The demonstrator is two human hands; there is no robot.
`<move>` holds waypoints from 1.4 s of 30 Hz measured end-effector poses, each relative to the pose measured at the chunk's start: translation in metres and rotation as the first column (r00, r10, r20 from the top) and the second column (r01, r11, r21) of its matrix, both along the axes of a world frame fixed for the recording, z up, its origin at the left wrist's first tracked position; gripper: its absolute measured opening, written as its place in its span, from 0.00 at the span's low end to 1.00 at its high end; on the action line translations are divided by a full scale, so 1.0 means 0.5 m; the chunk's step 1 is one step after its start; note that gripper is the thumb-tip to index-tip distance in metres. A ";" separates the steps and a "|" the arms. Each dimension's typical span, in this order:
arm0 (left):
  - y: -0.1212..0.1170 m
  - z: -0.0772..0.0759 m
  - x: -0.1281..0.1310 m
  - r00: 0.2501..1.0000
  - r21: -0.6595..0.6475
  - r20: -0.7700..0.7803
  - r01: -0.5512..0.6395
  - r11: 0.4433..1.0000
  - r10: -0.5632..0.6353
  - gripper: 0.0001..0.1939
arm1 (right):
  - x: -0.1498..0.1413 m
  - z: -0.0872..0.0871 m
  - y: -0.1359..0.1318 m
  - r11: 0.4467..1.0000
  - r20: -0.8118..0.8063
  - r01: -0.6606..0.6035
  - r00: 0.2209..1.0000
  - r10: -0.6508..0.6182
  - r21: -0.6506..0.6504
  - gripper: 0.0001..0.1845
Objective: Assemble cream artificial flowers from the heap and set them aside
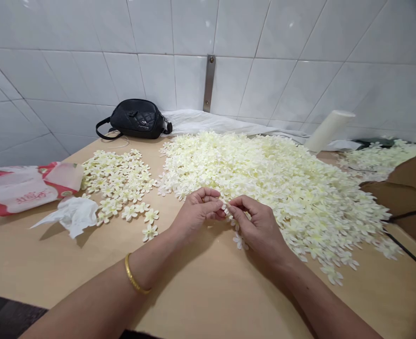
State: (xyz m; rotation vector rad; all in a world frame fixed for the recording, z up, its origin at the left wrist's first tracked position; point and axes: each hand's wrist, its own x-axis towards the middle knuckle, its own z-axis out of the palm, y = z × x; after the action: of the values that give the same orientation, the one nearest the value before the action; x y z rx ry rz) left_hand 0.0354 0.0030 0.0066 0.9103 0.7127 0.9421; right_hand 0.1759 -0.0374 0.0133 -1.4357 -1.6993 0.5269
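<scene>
— While close together above the light wooden tabletop [194, 294], what in each hand?

— Left hand [197, 212]: curled nearly shut, fingers folded inward, fingertips right up against the right hand's. Any hold on something: impossible to tell from this view. Right hand [260, 228]: thumb and forefinger pinched on a small cream artificial blossom [227, 208], mostly hidden by the fingertips. On the left wrist, a gold bangle [133, 274].

— And the other blossoms?

— Right beside the hands and stretching away to the right, a large loose heap of cream blossoms [264, 188]. Just under the right hand, one single blossom [240, 242], lying apart from the heap's edge. Left of the hands, a smaller, flatter spread of blossoms [118, 176]. At the far right, another pile [380, 157], partly behind a brown sheet [409, 188].

— Anything else on the table?

— Near the smaller spread, crumpled white tissue [74, 214] and a red-and-white plastic bag [28, 186]. Toward the back, a black quilted waist bag [135, 120] on a rumpled white cloth [201, 121], and a white cylinder [330, 131] leaning near the heap. Behind everything, a white tiled wall [70, 70] with an upright metal strip [210, 82].
</scene>
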 end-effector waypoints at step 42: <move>-0.011 0.014 0.004 0.962 0.112 -0.241 0.160 0.981 -0.129 0.09 | 0.031 0.023 0.000 0.947 0.117 -0.321 0.940 0.321 -0.018 0.16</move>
State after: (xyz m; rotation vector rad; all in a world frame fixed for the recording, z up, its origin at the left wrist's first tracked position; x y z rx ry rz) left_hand 0.0376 -0.0026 0.0136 1.1865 0.7775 0.7652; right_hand 0.1915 -0.0375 0.0250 -1.2126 -2.0460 0.6251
